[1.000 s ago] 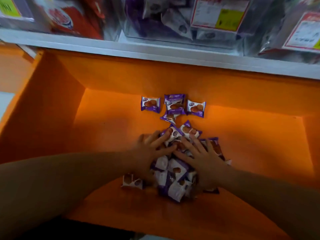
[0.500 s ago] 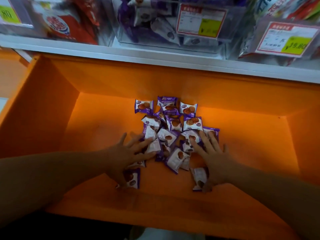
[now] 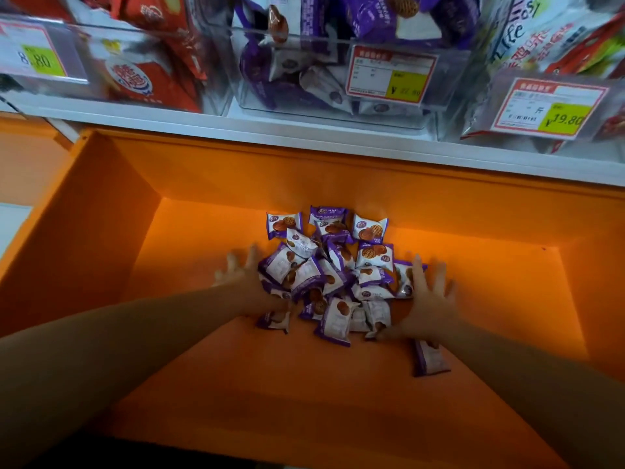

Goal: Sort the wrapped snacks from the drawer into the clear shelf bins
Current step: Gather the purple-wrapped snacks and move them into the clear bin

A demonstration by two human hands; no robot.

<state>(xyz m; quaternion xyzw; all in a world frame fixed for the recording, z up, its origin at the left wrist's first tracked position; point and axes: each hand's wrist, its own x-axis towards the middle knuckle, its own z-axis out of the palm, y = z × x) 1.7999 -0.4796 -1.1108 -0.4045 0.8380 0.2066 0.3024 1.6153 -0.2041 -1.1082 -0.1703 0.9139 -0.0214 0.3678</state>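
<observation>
Down in the head view, an orange drawer [image 3: 304, 401] stands pulled out beneath a white shelf [image 3: 304, 135]. On the drawer floor, toward its far middle, lies a heap of wrapped snacks [image 3: 333, 275]: small purple-and-white packets printed with round brown biscuits, piled over one another. Three packets at the far edge of the heap lie flat in a rough row.

The left hand [image 3: 250, 282] is against the heap's left side. Its fingers are spread wide and straight, somewhat blurred, and point toward the far wall. The right hand [image 3: 427, 299] is against the heap's right side, its fingers likewise splayed wide and straight, gripping nothing. Both bare forearms reach in from the near side. A stray packet [image 3: 431, 358] lies apart from the heap at the near right, just beside the right wrist. Another packet [image 3: 274, 321] lies at the heap's near left edge, by the left wrist.

On the shelf stand three clear bins. The middle bin [image 3: 338, 116] holds purple-and-white packs and carries a red-framed price tag [image 3: 389, 74] with a yellow patch. The left bin [image 3: 213, 79] holds red packs. The right bin [image 3: 473, 96] holds mixed bright packs behind a tag reading 19.80 [image 3: 548, 108].
</observation>
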